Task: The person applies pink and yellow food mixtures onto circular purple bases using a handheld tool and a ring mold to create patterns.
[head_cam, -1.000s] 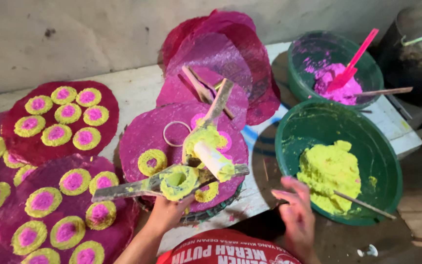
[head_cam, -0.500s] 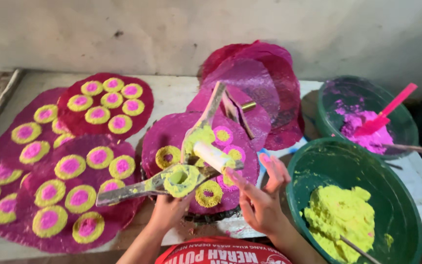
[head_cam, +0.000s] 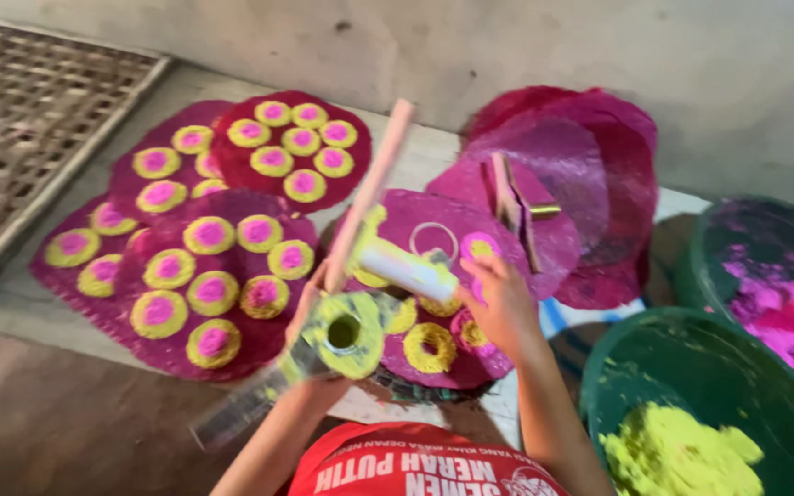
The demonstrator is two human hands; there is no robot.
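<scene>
Hands at the dough press over a magenta mat

Seen from the head camera, a blurred hand press, a flat metal tool smeared with yellow-green dough and pierced by a round hole, is gripped by the left hand, the fingers closed around it near the hole. A pale wooden stick rises tilted from the press, and a short whitish cylinder is seen just beside it. The right hand is held over the central magenta round mat, fingers bent; whether anything is pinched between them cannot be told from the blur. Yellow dough rings lie on that mat below the press. To the left, filled mats are covered with yellow discs with pink centres. Empty magenta mats are stacked against the wall. At lower right a green basin holds yellow-green dough; behind it a second basin holds pink dough.
</scene>
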